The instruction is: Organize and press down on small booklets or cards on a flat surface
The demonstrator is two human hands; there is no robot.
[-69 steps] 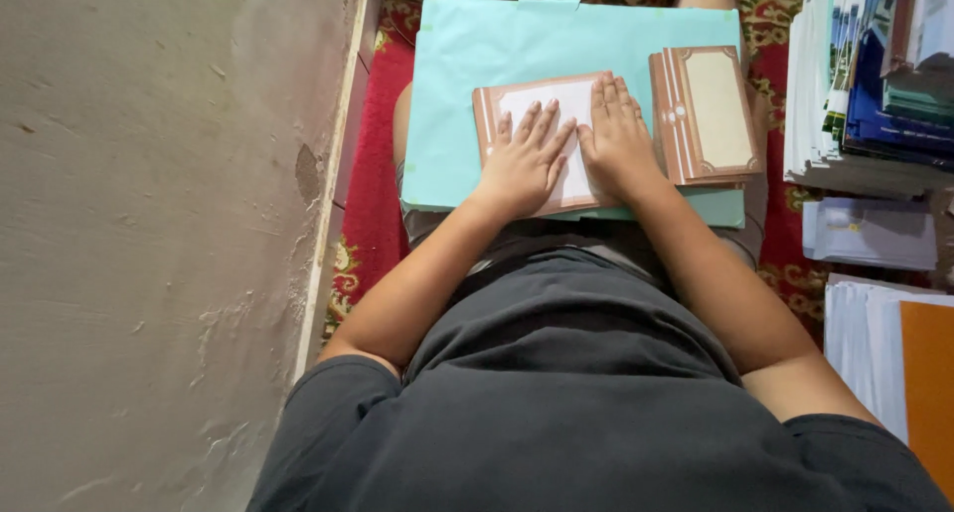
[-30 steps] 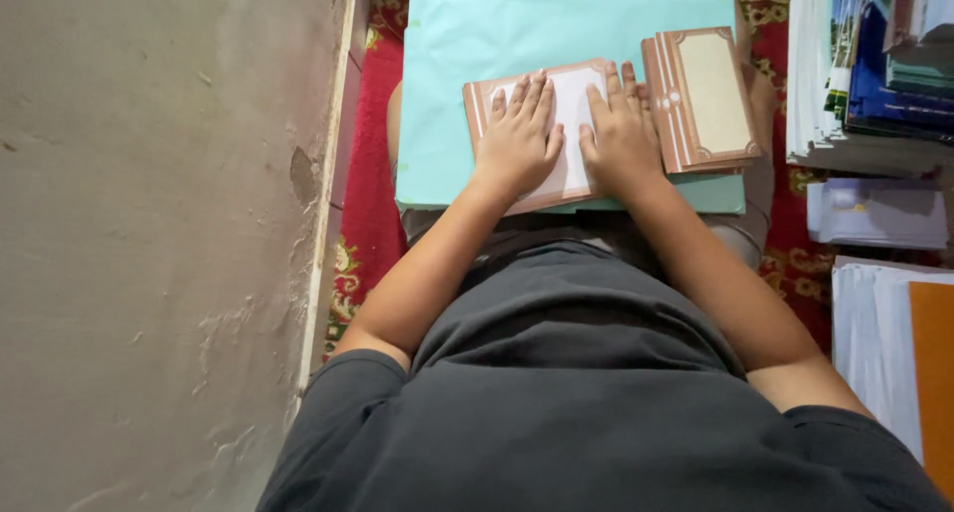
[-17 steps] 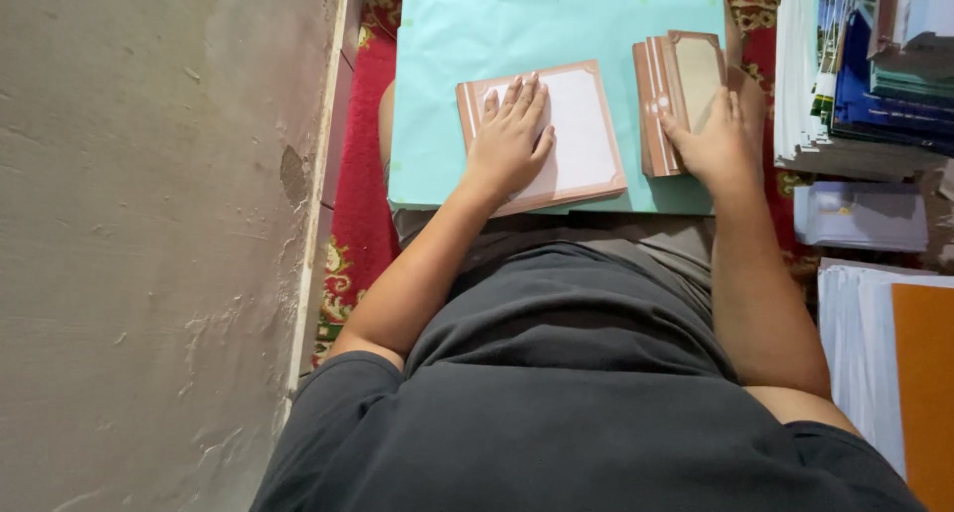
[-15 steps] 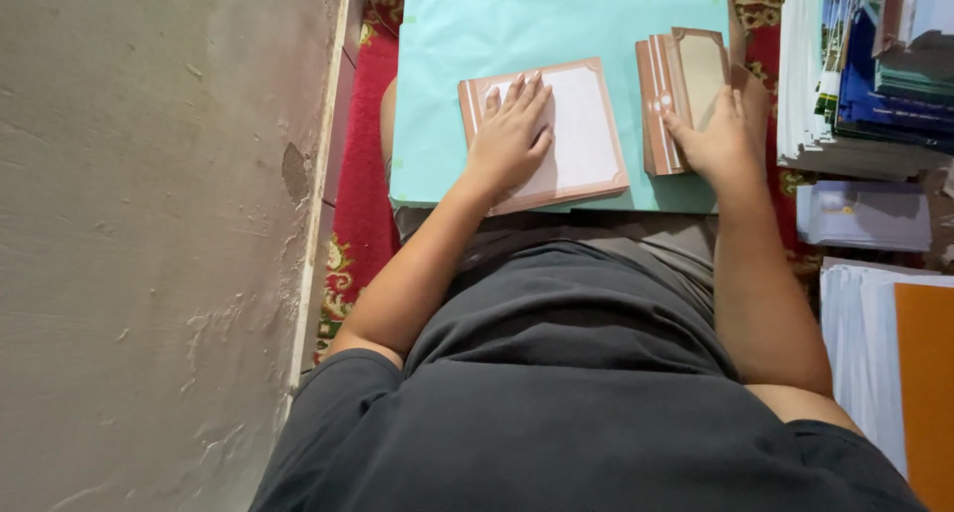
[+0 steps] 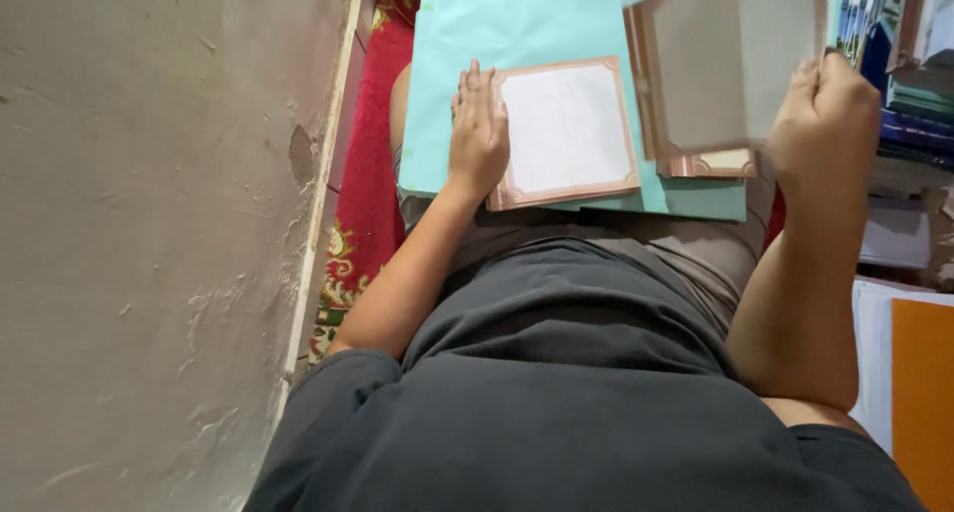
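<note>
- Your left hand [image 5: 478, 134] lies flat, fingers spread, on the left edge of the bordered white card [image 5: 564, 132], centre frame, on the pale blue sheet [image 5: 517, 35].
- Your right hand [image 5: 821, 114], upper right, grips a lifted card [image 5: 730, 65].

Red patterned carpet [image 5: 373, 124], rough plaster wall [image 5: 149, 244], stacked books [image 5: 909, 85], orange folder [image 5: 924, 393]

You have two hands in view: your left hand [image 5: 478, 132] and your right hand [image 5: 821, 122]. One white card with a copper border [image 5: 564, 132] lies flat, one raised card [image 5: 730, 60] is lifted, one turquoise paper sheet [image 5: 517, 30] sits underneath, and one orange folder [image 5: 922, 398].
</note>
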